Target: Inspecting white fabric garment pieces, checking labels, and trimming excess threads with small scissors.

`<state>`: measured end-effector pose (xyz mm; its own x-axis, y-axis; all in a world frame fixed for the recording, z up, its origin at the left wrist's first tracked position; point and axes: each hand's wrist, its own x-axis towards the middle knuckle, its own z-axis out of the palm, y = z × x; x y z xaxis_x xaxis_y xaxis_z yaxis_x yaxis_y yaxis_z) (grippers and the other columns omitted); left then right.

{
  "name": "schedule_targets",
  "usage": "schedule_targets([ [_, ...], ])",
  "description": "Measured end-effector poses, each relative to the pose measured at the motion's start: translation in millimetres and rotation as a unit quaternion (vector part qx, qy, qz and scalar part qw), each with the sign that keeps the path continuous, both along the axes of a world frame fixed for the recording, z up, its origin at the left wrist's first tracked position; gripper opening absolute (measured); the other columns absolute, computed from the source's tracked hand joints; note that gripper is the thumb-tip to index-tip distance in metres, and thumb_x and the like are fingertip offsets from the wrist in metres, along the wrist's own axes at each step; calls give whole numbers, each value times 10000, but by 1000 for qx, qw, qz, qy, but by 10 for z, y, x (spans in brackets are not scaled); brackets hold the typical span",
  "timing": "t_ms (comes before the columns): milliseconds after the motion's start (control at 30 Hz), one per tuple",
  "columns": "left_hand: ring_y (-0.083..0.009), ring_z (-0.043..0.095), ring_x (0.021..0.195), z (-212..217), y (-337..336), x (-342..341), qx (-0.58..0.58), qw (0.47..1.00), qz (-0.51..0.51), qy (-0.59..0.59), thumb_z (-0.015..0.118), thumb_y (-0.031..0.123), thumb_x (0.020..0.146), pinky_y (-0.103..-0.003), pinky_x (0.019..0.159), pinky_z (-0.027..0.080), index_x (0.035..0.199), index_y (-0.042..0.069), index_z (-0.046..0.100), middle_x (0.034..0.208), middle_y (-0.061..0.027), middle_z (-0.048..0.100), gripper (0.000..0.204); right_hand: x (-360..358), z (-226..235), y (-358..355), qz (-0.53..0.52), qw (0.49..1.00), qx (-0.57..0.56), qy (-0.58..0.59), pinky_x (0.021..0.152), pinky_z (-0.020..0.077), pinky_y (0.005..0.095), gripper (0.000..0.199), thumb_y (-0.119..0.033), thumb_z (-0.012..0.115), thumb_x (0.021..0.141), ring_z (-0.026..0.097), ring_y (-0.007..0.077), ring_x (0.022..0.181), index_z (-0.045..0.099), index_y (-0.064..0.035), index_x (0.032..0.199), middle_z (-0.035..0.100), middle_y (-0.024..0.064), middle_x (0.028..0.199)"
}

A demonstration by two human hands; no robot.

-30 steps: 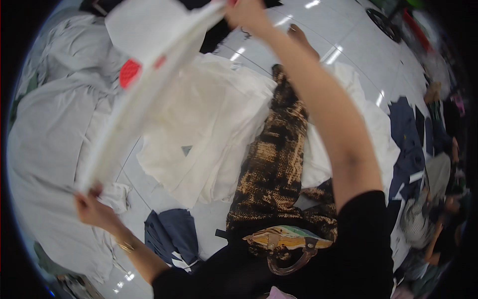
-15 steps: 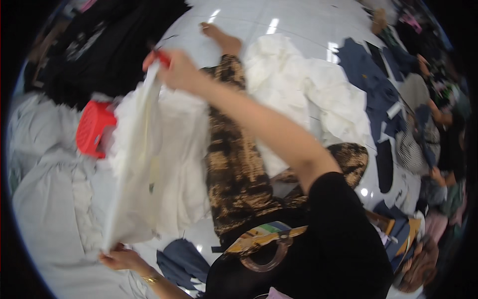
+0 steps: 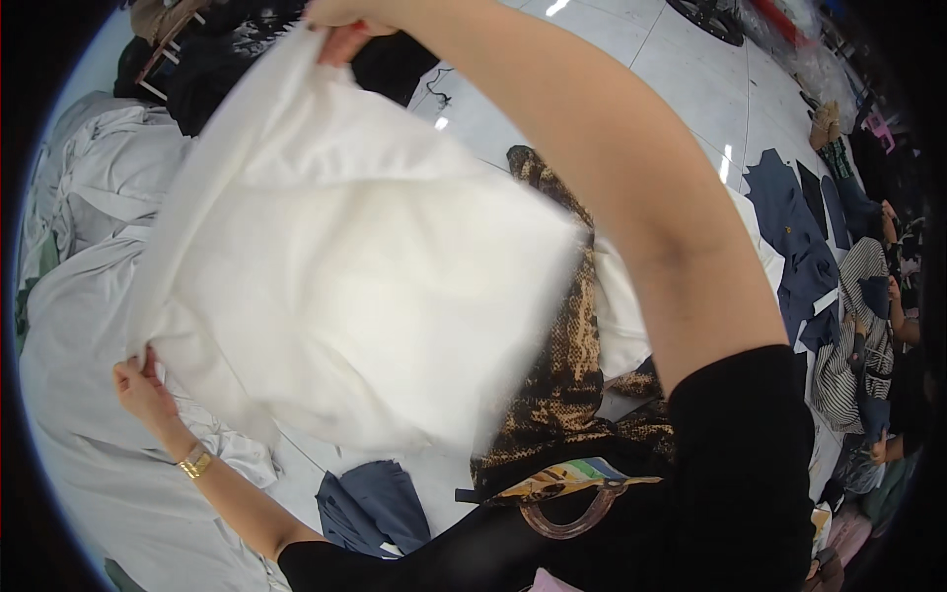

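A large white garment or fabric piece (image 3: 335, 247) is stretched in the air between my two hands, its loose right part blurred by motion. My left hand (image 3: 148, 395), a gold watch (image 3: 194, 461) at its wrist, pinches the lower left corner. At the top of the view my right hand (image 3: 345, 28) is closed on the upper edge, partly cut off by the picture's border. The cloth hides much of the floor in front of me and part of my patterned brown-and-black trousers (image 3: 552, 365).
Pale grey fabric (image 3: 79, 395) is heaped along the left. A dark blue folded cloth (image 3: 373, 508) lies near me on the tiled floor. On the right are dark blue pieces (image 3: 794, 237), and people sit among cloth at the far right edge.
My hands have moved up and left, my right hand to the upper edge. The white cloth has swung out wide and now covers the red plastic stool. The view has shifted.
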<state>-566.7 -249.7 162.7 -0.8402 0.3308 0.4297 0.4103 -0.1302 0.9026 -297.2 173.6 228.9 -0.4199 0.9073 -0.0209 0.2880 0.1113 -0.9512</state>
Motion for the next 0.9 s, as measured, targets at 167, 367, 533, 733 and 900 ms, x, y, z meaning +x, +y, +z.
schedule_targets([
  [167,-259,594,780,492,72,317,59,921,177,341,536,43,833,-304,780,503,809,-41,472,934,-160,573,109,-269,323,357,157,871,90,457,391,445,330,101,-43,471,775,541,189,533,561,-9,742,558,103,657],
  [367,-171,523,773,-216,-99,1651,-82,923,196,320,557,27,804,-282,704,467,923,-56,533,881,-100,555,147,-231,-794,455,175,917,-23,357,538,542,398,261,41,686,580,619,252,621,566,-26,801,603,117,746],
  [533,-193,440,552,-1555,-24,2808,-265,962,63,0,488,101,769,-318,514,377,775,2,470,623,-88,460,101,462,-2606,352,123,990,26,63,450,498,340,233,23,607,543,602,224,493,636,-74,753,617,127,663],
  [733,-331,572,725,-2676,-403,2628,-581,754,-266,152,651,282,754,-422,708,453,882,21,559,883,-180,586,305,1443,-3162,-103,79,995,-48,29,518,482,312,177,-63,590,613,598,189,529,655,-116,768,627,77,644],
  [900,-294,603,749,-1305,668,2850,-778,456,-386,195,602,395,788,-365,677,466,906,24,594,778,-156,624,389,2521,-2896,-345,-29,993,115,5,663,473,364,121,-163,613,672,600,288,698,642,-88,763,624,127,720],
])
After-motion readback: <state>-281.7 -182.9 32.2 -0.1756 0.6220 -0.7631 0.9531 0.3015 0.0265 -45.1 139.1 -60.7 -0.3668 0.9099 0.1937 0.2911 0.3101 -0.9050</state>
